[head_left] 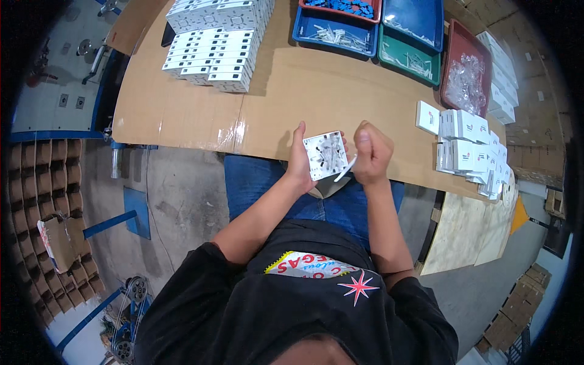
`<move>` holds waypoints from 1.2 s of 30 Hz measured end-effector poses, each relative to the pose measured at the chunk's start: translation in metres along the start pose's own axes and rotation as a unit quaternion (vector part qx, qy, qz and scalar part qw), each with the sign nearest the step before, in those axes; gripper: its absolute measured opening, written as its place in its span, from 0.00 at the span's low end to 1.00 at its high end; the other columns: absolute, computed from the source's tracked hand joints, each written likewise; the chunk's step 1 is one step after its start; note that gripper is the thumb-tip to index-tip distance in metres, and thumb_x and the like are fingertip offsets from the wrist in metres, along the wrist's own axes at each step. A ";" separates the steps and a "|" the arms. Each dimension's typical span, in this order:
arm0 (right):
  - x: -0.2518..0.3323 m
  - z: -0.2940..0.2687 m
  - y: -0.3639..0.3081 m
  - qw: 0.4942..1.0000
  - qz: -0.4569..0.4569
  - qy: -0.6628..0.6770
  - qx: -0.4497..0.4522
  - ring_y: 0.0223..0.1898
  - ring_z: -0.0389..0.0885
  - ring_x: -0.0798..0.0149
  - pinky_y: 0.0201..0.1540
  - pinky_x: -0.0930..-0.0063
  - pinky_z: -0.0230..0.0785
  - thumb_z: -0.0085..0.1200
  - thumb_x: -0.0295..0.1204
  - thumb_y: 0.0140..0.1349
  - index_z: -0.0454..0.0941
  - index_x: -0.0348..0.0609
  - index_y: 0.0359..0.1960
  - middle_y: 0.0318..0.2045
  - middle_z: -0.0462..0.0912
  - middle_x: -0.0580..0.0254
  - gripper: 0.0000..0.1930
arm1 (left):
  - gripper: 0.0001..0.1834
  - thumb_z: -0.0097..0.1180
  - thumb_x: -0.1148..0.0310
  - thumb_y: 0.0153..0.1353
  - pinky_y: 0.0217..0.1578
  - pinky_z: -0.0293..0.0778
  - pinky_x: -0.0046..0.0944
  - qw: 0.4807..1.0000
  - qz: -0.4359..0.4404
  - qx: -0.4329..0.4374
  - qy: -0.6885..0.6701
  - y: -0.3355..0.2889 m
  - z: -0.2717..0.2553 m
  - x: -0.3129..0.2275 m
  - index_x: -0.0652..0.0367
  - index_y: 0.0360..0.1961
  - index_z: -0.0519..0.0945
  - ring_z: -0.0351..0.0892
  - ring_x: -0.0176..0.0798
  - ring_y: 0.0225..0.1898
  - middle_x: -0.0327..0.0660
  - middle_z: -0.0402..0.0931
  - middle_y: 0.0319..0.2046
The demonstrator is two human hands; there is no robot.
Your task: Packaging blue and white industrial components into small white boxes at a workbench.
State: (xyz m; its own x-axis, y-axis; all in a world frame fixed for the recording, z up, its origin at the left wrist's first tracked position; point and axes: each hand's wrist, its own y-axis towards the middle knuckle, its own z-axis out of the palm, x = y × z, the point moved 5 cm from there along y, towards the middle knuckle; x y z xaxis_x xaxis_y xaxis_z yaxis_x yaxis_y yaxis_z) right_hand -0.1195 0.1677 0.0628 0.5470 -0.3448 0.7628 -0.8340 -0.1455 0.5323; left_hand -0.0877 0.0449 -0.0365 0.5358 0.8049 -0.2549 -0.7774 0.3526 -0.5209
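Observation:
In front of me, just off the table's near edge, my left hand [298,159] is wrapped around a shallow square white casing [314,168]. Its inside faces up and shows small black spots and clear plastic pieces [329,154]. Close by on the right, my right hand [373,153] is closed in a fist with the thumb uppermost. A narrow white strip [345,170] slants out at the fist's lower left side, beside the casing's corner. The fingers hide where the strip is gripped.
Stacked white boxes [213,55] stand on the table [292,91] at the far left. Far right are blue trays [299,35] of blue and white pieces, a green tray [389,63], and a red tray [447,91] holding clear plastic parts. Small white boxes [465,155] are piled at the right edge.

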 end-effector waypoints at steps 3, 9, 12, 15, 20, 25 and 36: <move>-0.017 -0.017 0.001 0.996 0.003 0.031 -0.078 0.17 0.63 0.59 0.21 0.65 0.56 0.49 0.25 0.67 0.66 0.37 0.22 0.17 0.62 0.56 0.14 | 0.48 0.25 0.31 0.70 0.58 0.75 0.56 0.996 -0.015 0.084 -0.039 0.011 -0.004 -0.011 0.70 0.61 0.72 0.82 0.55 0.52 0.54 0.80 0.50; -0.078 -0.019 -0.001 0.979 -0.095 -0.140 -0.116 0.18 0.65 0.57 0.21 0.65 0.56 0.62 0.22 0.61 0.67 0.42 0.23 0.18 0.65 0.58 0.15 | 0.49 0.23 0.33 0.71 0.62 0.70 0.61 0.998 0.039 0.040 -0.041 0.031 -0.022 -0.045 0.73 0.65 0.68 0.76 0.61 0.59 0.58 0.77 0.55; -0.088 0.004 -0.013 0.963 -0.127 -0.236 -0.012 0.23 0.70 0.56 0.27 0.62 0.61 0.67 0.27 0.55 0.69 0.46 0.23 0.20 0.67 0.61 0.15 | 0.49 0.24 0.32 0.70 0.63 0.67 0.67 0.996 0.026 0.053 -0.060 0.030 -0.025 -0.057 0.71 0.66 0.66 0.77 0.60 0.57 0.57 0.76 0.57; -0.094 0.015 -0.026 0.958 -0.123 -0.253 0.055 0.29 0.73 0.55 0.38 0.59 0.64 0.68 0.29 0.54 0.70 0.46 0.25 0.24 0.71 0.62 0.14 | 0.48 0.29 0.34 0.68 0.64 0.61 0.75 0.985 -0.012 0.137 -0.105 0.037 -0.032 -0.063 0.68 0.69 0.65 0.79 0.57 0.52 0.54 0.77 0.56; -0.082 0.008 -0.021 0.966 -0.075 -0.228 0.090 0.37 0.74 0.53 0.45 0.59 0.63 0.68 0.27 0.51 0.71 0.44 0.28 0.29 0.74 0.60 0.14 | 0.43 0.34 0.37 0.70 0.65 0.59 0.74 0.976 -0.054 0.182 -0.110 0.055 -0.034 -0.075 0.62 0.71 0.63 0.78 0.57 0.57 0.56 0.75 0.59; -0.110 -0.001 0.008 0.977 -0.022 -0.202 0.059 0.37 0.79 0.55 0.45 0.61 0.65 0.66 0.25 0.55 0.77 0.43 0.31 0.30 0.80 0.60 0.08 | 0.42 0.36 0.33 0.70 0.66 0.62 0.70 0.970 -0.071 0.210 -0.100 0.070 -0.031 -0.083 0.56 0.70 0.66 0.75 0.59 0.61 0.57 0.70 0.64; -0.189 0.056 0.247 0.977 -0.003 -0.214 -0.007 0.43 0.83 0.44 0.45 0.55 0.74 0.57 0.28 0.65 0.81 0.41 0.47 0.40 0.84 0.48 0.10 | 0.42 0.35 0.31 0.70 0.61 0.67 0.66 0.966 -0.113 0.196 -0.124 0.084 -0.035 -0.089 0.52 0.71 0.66 0.77 0.59 0.57 0.56 0.71 0.64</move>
State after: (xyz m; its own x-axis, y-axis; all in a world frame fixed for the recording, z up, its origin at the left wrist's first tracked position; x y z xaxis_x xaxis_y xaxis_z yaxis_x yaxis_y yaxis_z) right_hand -0.4327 0.1448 0.0297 0.4685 -0.7004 0.5384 -0.8285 -0.1367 0.5431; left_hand -0.1892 -0.0137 -0.0865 0.6488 0.7587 0.0585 -0.7407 0.6472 -0.1800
